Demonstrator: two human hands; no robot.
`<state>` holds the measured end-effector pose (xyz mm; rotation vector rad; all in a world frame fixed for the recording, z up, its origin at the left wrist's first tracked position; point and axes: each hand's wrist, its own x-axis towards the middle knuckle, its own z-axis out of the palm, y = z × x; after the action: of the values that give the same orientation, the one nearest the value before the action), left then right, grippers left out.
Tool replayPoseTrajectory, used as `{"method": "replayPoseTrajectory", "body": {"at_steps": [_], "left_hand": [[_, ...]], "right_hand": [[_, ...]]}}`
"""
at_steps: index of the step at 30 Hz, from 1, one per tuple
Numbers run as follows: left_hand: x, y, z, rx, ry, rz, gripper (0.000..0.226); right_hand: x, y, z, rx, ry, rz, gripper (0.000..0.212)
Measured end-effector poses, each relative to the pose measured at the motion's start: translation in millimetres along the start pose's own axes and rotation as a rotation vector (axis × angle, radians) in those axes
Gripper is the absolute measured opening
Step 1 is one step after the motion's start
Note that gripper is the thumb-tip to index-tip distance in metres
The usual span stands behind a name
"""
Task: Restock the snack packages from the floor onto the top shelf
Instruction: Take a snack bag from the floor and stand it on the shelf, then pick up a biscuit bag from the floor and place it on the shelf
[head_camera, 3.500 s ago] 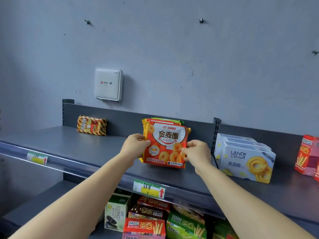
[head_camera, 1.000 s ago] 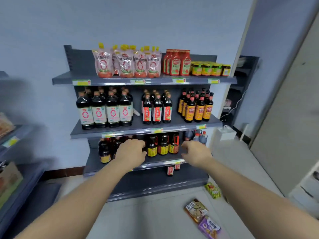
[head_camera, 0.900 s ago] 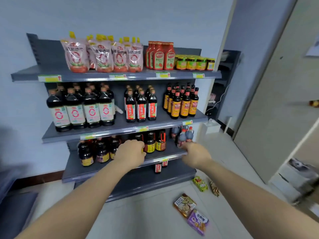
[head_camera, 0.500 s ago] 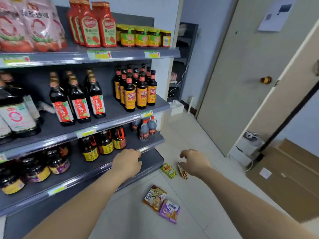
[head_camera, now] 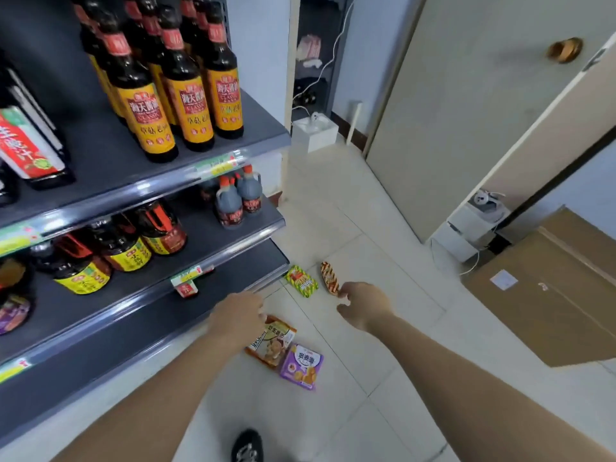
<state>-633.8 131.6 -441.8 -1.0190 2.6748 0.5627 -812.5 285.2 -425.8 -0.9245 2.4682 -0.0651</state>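
Several snack packages lie on the pale tiled floor beside the shelf base. An orange-brown package [head_camera: 271,341] and a purple package [head_camera: 301,365] lie side by side. Farther off lie a green-yellow package [head_camera: 301,281] and a striped orange package [head_camera: 329,277]. My left hand [head_camera: 238,316] hovers above the orange-brown package with loosely curled fingers and holds nothing. My right hand [head_camera: 361,306] hangs empty with spread fingers just right of the striped package.
A grey shelf unit [head_camera: 186,315] with sauce bottles [head_camera: 186,105] fills the left. A cardboard box [head_camera: 550,291] lies on the floor at right, white devices [head_camera: 473,225] stand by a door [head_camera: 466,105]. My dark shoe [head_camera: 247,446] shows at the bottom.
I left the orange package on the snack shelf, turned to the sauce shelves and looked down. Both empty hands have dropped toward the packages on the floor.
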Motion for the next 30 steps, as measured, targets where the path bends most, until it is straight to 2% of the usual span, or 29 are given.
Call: {"method": "replayPoseTrajectory", "body": {"at_steps": [9,14,23,30], "left_hand": [[103,-45,109,0.028,-0.196,-0.068,0.022],[152,-75,189,0.008,-0.301,-0.118,0.029],[228,-127,360,-0.202,-0.394,-0.317,0.029],[266,-162,486,-0.325,-0.505,-0.487,0.03]], "right_hand": [[123,19,97,0.04,-0.215,0.102,0.034],[186,23,171,0.062,-0.304,0.112,0.033],[299,44,333,0.045,-0.427,0.088,0.031],[375,61,460,0.031,-0.439,0.083,0.032]]}}
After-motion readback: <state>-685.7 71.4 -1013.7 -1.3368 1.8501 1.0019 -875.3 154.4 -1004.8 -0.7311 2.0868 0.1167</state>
